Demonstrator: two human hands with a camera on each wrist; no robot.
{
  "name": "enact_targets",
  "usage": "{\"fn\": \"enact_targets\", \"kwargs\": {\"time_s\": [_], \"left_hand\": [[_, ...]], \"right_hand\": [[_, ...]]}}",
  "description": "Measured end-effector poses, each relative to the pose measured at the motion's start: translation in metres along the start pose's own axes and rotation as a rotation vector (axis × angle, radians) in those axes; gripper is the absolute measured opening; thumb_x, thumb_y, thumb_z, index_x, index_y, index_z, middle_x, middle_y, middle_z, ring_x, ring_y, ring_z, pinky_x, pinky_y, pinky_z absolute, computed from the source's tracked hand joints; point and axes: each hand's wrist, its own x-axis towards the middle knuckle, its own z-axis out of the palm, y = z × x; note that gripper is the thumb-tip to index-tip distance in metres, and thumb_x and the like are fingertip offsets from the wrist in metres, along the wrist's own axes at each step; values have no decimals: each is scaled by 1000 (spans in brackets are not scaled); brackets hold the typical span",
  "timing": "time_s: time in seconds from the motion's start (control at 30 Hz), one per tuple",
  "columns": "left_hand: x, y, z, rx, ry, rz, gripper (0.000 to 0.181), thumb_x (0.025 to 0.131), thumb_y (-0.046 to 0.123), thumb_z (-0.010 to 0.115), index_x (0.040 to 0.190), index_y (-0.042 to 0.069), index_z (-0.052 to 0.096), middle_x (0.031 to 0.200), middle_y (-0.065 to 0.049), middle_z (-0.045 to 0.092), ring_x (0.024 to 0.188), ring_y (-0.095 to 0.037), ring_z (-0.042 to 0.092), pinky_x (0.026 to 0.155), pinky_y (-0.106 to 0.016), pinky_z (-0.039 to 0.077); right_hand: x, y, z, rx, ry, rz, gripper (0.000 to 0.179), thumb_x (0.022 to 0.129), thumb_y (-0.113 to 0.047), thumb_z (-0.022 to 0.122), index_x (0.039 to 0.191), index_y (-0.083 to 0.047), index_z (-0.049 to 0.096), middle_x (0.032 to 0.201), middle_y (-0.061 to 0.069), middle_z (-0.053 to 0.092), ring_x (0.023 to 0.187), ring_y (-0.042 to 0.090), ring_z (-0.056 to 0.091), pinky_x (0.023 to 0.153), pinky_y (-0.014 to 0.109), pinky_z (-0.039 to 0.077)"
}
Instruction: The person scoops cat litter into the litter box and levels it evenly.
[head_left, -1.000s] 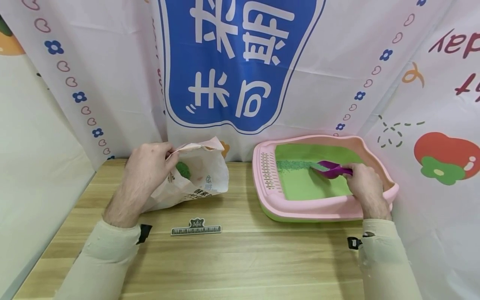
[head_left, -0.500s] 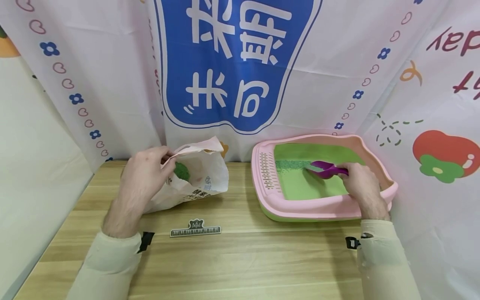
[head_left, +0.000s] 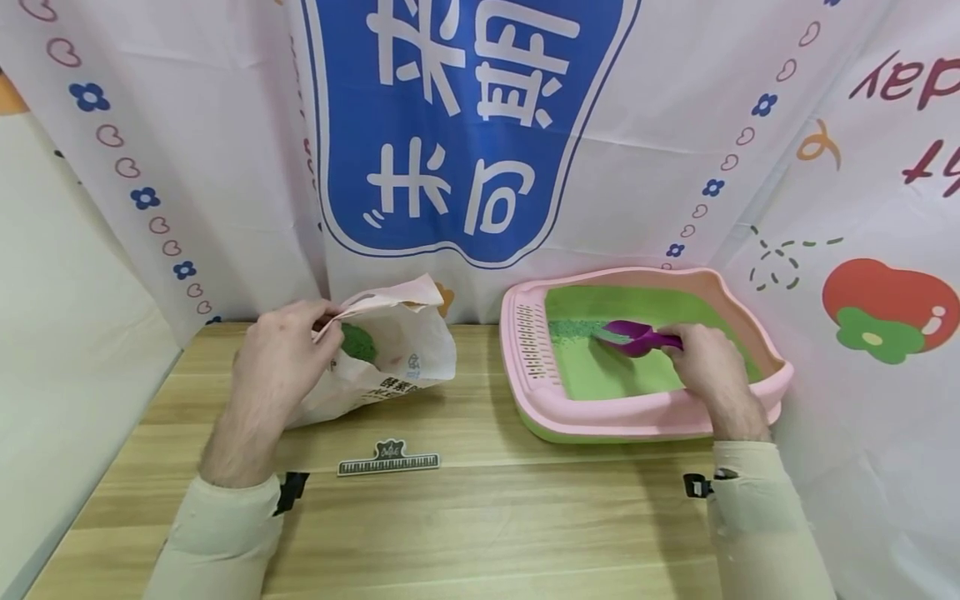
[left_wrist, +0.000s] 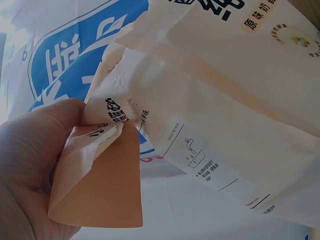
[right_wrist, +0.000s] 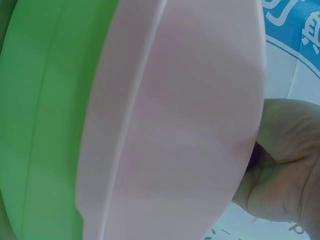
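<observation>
My left hand [head_left: 281, 358] grips the top edge of a white paper bag [head_left: 416, 354], tilted with its mouth facing right. Green granules [head_left: 358, 342] show inside the bag. In the left wrist view, a folded flap [left_wrist: 107, 180] of the bag lies against the left hand [left_wrist: 30, 160]. My right hand [head_left: 705, 358] holds the handle of a purple scoop [head_left: 636, 340] inside a pink-rimmed green litter box [head_left: 622, 417]. The scoop bears some granules, its tip at a strip of granules [head_left: 573, 330] on the box floor. The box wall [right_wrist: 190, 100] hides the scoop's blade in the right wrist view.
A dark bag clip [head_left: 388, 460] with a piano-key pattern lies on the wooden table [head_left: 487, 525] in front of the bag. A printed cloth [head_left: 600, 200] hangs behind the table and along its right side.
The right hand and scoop have moved left along the granule strip. The left hand keeps hold of the bag's edge, shifting slightly left and down in the view.
</observation>
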Motion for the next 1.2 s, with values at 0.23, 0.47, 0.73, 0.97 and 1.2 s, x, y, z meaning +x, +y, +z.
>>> {"fn": "enact_targets", "kwargs": {"time_s": [0.23, 0.47, 0.73, 0.97, 1.2], "left_hand": [[-1, -2, -1, 9, 3, 9, 28, 112, 17, 70, 133, 5, 83, 126, -28, 86, 108, -54, 84, 87, -72, 67], [-2, -3, -1, 11, 22, 15, 26, 111, 16, 70, 131, 6, 85, 125, -26, 87, 109, -54, 85, 88, -73, 67], [-3, -2, -1, 10, 16, 17, 26, 111, 16, 71, 131, 5, 85, 126, -27, 87, 110, -54, 85, 88, -73, 67], [-3, 0, 0, 6, 9, 29, 26, 111, 15, 71, 130, 4, 85, 126, -27, 86, 107, -52, 85, 85, -70, 68], [-1, 1, 2, 8, -1, 25, 26, 112, 15, 70, 130, 4, 85, 127, -26, 87, 107, -51, 85, 85, -70, 68]], "right_hand": [[1, -15, 2, 7, -2, -36, 28, 116, -16, 73, 140, -7, 82, 130, 30, 84, 107, 50, 80, 85, 66, 61], [2, -30, 3, -3, 9, -70, 26, 114, -14, 75, 138, -8, 84, 130, 29, 85, 109, 51, 81, 88, 68, 61], [4, -43, 6, -15, -9, -90, 27, 114, -13, 76, 139, -11, 84, 133, 26, 85, 113, 53, 82, 90, 70, 64], [3, -46, 4, -30, -2, -98, 28, 113, -11, 76, 140, -10, 84, 133, 28, 84, 114, 56, 81, 91, 73, 64], [-1, -44, -1, -82, 6, -67, 26, 113, -13, 76, 137, -12, 85, 129, 30, 84, 107, 56, 81, 81, 72, 64]]}}
